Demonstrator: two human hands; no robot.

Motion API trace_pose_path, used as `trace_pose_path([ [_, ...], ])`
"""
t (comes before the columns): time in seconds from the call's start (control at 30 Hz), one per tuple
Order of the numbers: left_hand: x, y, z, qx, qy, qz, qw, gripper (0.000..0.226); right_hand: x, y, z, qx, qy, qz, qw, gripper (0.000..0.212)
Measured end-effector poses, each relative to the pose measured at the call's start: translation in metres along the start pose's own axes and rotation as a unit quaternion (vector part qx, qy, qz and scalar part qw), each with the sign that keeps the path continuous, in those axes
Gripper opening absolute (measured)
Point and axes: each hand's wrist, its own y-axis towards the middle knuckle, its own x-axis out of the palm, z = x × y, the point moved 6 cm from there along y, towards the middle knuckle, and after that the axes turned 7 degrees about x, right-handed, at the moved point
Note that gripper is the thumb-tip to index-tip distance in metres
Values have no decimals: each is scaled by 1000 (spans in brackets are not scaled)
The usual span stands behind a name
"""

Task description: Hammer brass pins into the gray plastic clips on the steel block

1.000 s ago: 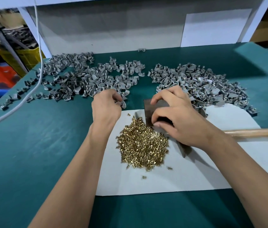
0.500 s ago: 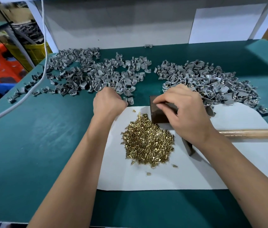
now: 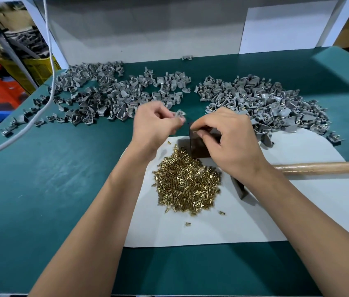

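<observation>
My left hand (image 3: 155, 125) pinches one gray plastic clip (image 3: 179, 114) just left of the dark steel block (image 3: 198, 146). My right hand (image 3: 227, 140) hovers over the block's top, thumb and forefinger pinched on something small at its edge; I cannot tell if it is a brass pin. The block stands on a white sheet (image 3: 298, 211). A heap of brass pins (image 3: 186, 185) lies in front of it. The hammer lies to the right, its wooden handle (image 3: 323, 167) across the sheet and its head (image 3: 239, 188) partly under my right wrist.
Loose gray clips lie in two spreads on the green table (image 3: 40, 179): one at the back left (image 3: 105, 97), one at the back right (image 3: 261, 101). A white cable (image 3: 49, 82) hangs down across the left. A white backboard (image 3: 148, 28) closes the rear.
My left hand has come off the clip pile with one clip pinched and moved toward the block. My right hand has lifted its fingers to the block's top edge.
</observation>
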Motion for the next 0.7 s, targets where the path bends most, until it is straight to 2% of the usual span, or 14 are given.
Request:
trace_pose_path([
  [0.07, 17, -7, 3, 14, -64, -71, 995, 29, -3, 0, 1, 16, 7, 21, 1000, 18],
  [0.13, 22, -10, 6, 23, -89, -98, 991, 27, -7, 0, 3, 36, 13, 40, 998, 18],
  [0.27, 20, -10, 10, 30, -149, -107, 982, 37, -12, 1, 11, 91, 33, 54, 994, 17],
  [0.37, 24, -10, 11, 35, -175, -117, 977, 29, -13, 1, 14, 125, 54, 58, 989, 18],
  [0.53, 32, -14, 9, -15, -278, -138, 950, 25, -15, 0, 18, 158, 91, 63, 981, 16],
  [0.7, 36, -16, 10, 10, -259, -166, 951, 35, -21, 1, 19, 138, 107, 75, 982, 18],
])
